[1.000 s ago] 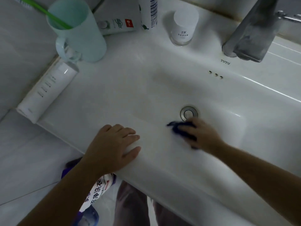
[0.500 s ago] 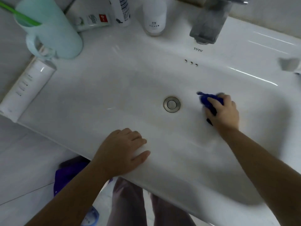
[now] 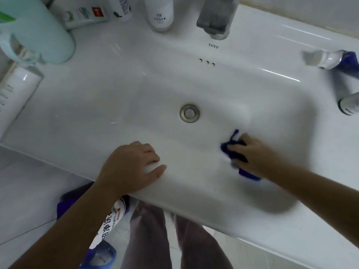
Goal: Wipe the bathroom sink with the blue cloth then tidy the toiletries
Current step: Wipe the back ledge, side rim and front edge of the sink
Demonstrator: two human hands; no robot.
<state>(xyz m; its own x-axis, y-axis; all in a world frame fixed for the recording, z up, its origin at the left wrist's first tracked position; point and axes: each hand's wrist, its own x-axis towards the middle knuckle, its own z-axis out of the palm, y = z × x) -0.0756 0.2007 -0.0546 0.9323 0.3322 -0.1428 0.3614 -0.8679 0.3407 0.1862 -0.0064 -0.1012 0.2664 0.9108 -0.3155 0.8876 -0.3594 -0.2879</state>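
Observation:
A white sink fills the view, its metal drain in the middle. My right hand grips a crumpled blue cloth and presses it on the basin's near right slope. My left hand rests flat on the sink's front rim, fingers spread. Toiletries stand around the rim: a pale green cup with a green toothbrush at back left, a white tube lying at the left, a toothpaste box, two white bottles at the back.
The grey tap rises at the back centre. A tube with a blue body and a round bottle lie on the right rim. Below the sink stands a purple detergent bottle on the tiled floor, beside my legs.
My right hand swept the blue cloth from near the drain out to the right, then back toward the near right slope. My left hand stayed on the front rim.

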